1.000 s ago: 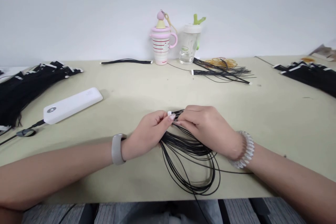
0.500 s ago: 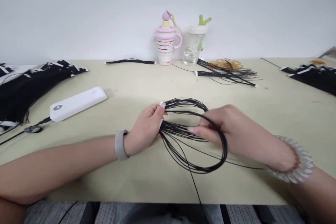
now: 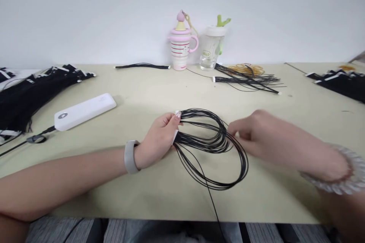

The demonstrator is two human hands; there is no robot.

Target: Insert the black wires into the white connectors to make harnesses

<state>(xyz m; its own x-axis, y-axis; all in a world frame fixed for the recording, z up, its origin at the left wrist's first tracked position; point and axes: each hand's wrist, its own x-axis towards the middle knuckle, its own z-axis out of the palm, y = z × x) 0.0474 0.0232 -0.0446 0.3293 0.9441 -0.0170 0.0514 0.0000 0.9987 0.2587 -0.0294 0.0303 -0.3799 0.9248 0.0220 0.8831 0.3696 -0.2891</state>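
My left hand [image 3: 161, 134] is closed on the white-connector ends of a black wire harness [image 3: 203, 145], thumb on top. The harness wires bend into several loops to the right of the connectors. One white connector [image 3: 175, 136] shows below the thumb. My right hand [image 3: 256, 134] is at the right side of the loops, thumb and fingers pinched on black wire at its edge; motion blur hides exactly which strands. One loose strand [image 3: 212, 199] hangs down over the table's front edge.
A white power bank [image 3: 85, 112] with a black cable lies left. Piles of black wire harnesses [image 3: 37, 89] lie far left and far right [image 3: 343, 83]. At the back stand a pink striped cup [image 3: 179, 51] and a clear bottle [image 3: 209, 51], near loose harnesses [image 3: 246, 80] and yellow rubber bands [image 3: 246, 69].
My right hand has moved right, out of the wire loops to their outer side. The strand that ran toward the right wrist no longer shows. My left hand keeps its place.
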